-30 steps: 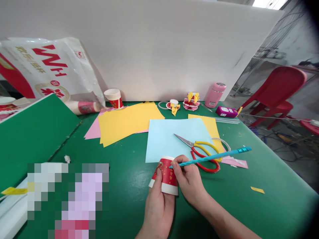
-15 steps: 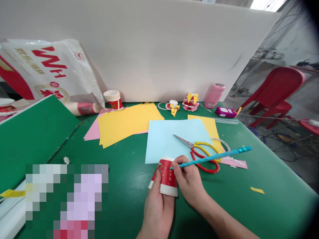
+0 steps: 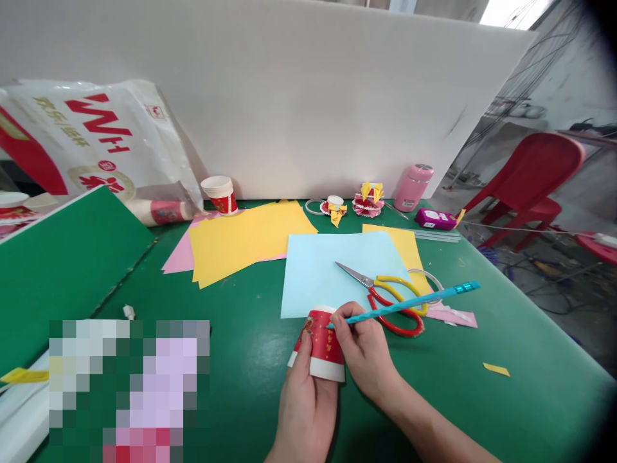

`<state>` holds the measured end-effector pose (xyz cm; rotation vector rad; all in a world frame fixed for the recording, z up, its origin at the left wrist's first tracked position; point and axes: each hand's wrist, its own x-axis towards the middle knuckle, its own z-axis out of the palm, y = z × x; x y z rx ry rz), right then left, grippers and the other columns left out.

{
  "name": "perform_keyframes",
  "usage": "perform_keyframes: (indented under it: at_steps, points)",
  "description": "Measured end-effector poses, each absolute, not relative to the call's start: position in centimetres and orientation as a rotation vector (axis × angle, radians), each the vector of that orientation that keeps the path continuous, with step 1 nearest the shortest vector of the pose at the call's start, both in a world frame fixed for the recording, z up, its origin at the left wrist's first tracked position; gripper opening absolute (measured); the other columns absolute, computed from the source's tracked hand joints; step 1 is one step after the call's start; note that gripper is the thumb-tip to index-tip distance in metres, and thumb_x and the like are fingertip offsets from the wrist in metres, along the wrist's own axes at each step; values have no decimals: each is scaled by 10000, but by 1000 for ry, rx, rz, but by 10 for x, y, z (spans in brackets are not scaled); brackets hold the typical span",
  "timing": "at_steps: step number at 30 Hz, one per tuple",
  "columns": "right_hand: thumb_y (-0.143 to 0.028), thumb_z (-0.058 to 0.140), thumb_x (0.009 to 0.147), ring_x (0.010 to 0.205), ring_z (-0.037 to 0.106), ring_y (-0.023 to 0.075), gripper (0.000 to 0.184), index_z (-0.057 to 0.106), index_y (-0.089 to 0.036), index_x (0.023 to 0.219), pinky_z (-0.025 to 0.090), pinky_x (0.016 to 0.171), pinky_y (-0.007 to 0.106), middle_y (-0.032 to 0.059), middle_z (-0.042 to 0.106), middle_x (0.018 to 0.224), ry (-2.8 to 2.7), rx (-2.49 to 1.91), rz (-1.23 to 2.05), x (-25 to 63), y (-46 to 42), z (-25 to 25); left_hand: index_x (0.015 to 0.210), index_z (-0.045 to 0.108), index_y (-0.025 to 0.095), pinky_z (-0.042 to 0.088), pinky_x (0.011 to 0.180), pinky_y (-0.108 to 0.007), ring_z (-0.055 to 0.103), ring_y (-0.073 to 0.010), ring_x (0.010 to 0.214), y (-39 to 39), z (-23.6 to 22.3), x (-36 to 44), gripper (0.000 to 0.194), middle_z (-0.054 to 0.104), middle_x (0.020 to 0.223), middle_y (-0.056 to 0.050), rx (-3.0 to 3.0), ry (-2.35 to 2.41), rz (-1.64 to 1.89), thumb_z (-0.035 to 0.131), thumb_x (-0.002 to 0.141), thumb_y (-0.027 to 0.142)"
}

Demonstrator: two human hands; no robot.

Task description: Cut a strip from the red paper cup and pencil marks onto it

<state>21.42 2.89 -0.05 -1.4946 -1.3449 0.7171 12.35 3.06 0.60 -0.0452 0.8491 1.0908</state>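
My left hand (image 3: 304,395) is closed round a red and white paper cup (image 3: 324,344), its thumb on the printed side and its other fingers hidden. The cup's wider end points toward me. My right hand (image 3: 364,344) pinches a blue pencil (image 3: 409,304) near its tip, which meets the red wall of the cup. Just beyond my right hand lie scissors (image 3: 380,287) with red and yellow handles, blades apart, resting partly on a light blue paper sheet (image 3: 318,267).
Yellow sheets (image 3: 245,238) lie over pink paper at the back left, near another paper cup (image 3: 220,195). Two small paper crafts, a pink bottle (image 3: 413,188) and a purple packet (image 3: 436,219) stand along the white board. A plastic bag (image 3: 110,141) leans at far left.
The pencil's far end has swung slightly left and down, while its tip stays on the cup. Both hands keep their hold; the view has shifted a little.
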Motion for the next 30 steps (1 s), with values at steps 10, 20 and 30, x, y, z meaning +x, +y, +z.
perform_keyframes:
  at_steps: [10, 20, 30]
  points:
    - [-223, 403, 861, 490, 411, 98, 169, 451, -186, 703, 312, 463, 205, -41, 438, 564, -1354, -1505, 676, 215, 29, 1, 1068, 568, 110, 451, 894, -322, 587, -196, 991, 31, 4, 123, 271, 613, 1115, -151, -51, 837, 1080, 461, 832, 188]
    - [-248, 408, 864, 487, 415, 94, 182, 477, -175, 713, 305, 441, 201, -26, 473, 592, -1354, -1489, 710, 214, 30, 0, 1079, 568, 115, 452, 893, -314, 563, -203, 1031, 29, 3, 122, 279, 602, 1137, -149, -46, 833, 1089, 469, 827, 182]
    - [-220, 397, 859, 477, 379, 95, 163, 432, -192, 703, 292, 454, 208, -52, 405, 550, -1360, -1524, 676, 214, 31, -1, 1089, 560, 107, 445, 897, -334, 578, -205, 1007, 33, 5, 123, 287, 598, 1139, -162, -50, 855, 1072, 448, 836, 183]
